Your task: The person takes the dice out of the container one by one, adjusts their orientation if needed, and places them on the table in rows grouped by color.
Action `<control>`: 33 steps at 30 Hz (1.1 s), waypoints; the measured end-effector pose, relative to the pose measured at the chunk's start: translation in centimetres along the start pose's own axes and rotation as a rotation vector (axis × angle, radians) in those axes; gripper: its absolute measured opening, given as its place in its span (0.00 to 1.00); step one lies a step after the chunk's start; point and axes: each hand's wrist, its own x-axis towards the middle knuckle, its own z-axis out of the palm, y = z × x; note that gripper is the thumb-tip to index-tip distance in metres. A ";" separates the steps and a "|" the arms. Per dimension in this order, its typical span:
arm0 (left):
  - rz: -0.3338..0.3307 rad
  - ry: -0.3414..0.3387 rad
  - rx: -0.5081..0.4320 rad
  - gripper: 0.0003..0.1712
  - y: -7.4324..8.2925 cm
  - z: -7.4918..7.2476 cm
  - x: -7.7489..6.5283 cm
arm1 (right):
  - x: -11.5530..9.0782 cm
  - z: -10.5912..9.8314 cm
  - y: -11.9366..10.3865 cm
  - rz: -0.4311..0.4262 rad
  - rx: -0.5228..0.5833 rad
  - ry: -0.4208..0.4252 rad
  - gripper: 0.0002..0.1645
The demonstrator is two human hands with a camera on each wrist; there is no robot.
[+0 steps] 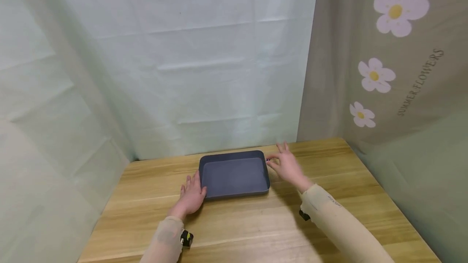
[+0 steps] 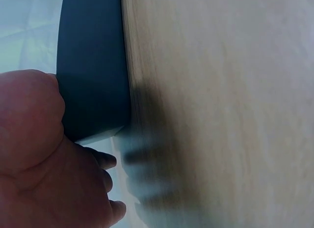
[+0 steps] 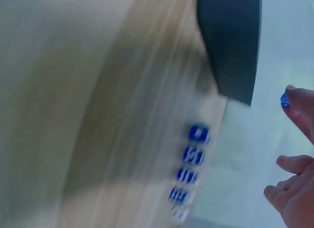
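A shallow dark grey rectangular tray (image 1: 235, 177) lies on the wooden table. My left hand (image 1: 192, 196) rests against its left side, fingers extended and thumb by the near corner. At the tray's right edge, my right hand (image 1: 289, 167) pinches a small blue piece (image 3: 284, 100) between thumb and index finger, its other fingers spread. The fingers mostly cover this piece, so its full shape cannot be told. In the right wrist view, several small blue-and-white square pieces (image 3: 193, 154) stand in a row on the table, blurred; the head view does not show them.
The wooden table (image 1: 234, 230) extends around the tray. Pale cloth (image 1: 204, 72) hangs behind it and on the left. A grey-brown cloth with printed white flowers (image 1: 374, 75) hangs at the right.
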 end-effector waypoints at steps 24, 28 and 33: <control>-0.016 -0.012 -0.004 0.45 -0.2 0.4 -0.3 | -5.1 -4.5 10.1 0.189 -0.091 -0.052 0.14; -0.012 -0.005 -0.005 0.46 -0.7 0.6 0.0 | -5.2 -4.4 10.0 0.189 -0.119 -0.081 0.14; -0.004 0.009 -0.013 0.46 -0.6 0.7 0.0 | -5.2 -4.2 9.7 0.172 -0.149 -0.084 0.13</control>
